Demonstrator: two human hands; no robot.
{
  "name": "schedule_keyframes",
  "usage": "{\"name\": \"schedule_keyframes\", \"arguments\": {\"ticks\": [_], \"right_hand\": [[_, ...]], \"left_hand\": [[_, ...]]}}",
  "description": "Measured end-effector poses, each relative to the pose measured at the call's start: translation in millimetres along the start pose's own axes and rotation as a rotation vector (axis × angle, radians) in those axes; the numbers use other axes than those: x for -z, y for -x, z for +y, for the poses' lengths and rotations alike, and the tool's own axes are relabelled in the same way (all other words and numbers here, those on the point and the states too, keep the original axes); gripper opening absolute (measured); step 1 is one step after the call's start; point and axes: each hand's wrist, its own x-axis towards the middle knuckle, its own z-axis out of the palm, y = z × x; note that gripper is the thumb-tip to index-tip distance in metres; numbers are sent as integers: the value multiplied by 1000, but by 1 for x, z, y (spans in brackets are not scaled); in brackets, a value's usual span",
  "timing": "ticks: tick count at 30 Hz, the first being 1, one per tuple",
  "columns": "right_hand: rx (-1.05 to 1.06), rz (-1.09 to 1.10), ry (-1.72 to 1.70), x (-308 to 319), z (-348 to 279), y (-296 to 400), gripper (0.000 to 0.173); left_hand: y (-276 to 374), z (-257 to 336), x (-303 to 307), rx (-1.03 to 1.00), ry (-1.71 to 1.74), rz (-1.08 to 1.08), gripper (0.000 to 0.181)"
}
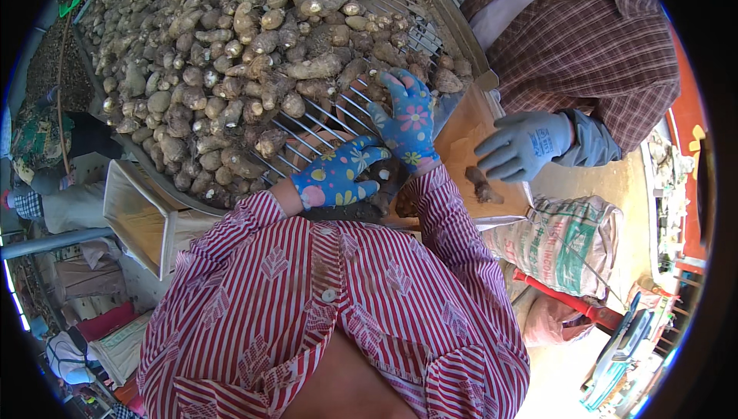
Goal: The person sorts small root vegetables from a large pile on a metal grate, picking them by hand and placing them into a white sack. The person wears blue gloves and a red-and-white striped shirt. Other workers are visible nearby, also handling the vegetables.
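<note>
My left hand [340, 174], in a blue floral glove, is curled around a dark, soil-covered tuber [393, 175], probably taro, whose pale end shows between thumb and fingers. In a matching glove, my right hand [410, 122] reaches over the metal bar rack [323, 125], fingers apart at the edge of the tuber pile. Nothing shows in its grasp, though its palm is hidden. Heaped across the rack is a large pile of brown, rough-skinned tubers [230, 67], several with white cut ends.
A co-worker's grey-gloved hand [524, 145] hovers at right beside a loose tuber [481, 185], over an orange-brown lined container [461, 148]. Behind it stands a printed woven sack [559, 246]. A wooden-framed chute [141, 217] stands left of me; a red bar [568, 301] lies at right.
</note>
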Motion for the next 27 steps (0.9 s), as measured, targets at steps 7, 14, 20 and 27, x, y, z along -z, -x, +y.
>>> {"name": "schedule_keyframes", "arguments": {"ticks": [7, 14, 20, 27], "right_hand": [[176, -395, 177, 6, 22, -31, 42], [201, -290, 167, 53, -10, 56, 26], [-116, -228, -7, 89, 7, 95, 27], [-310, -18, -161, 92, -8, 108, 19]], "left_hand": [[8, -13, 89, 193, -425, 442, 49], [-11, -46, 120, 166, -751, 365, 56], [-48, -85, 120, 289, -604, 191, 66], [-26, -102, 124, 316, 702, 158, 46]]}}
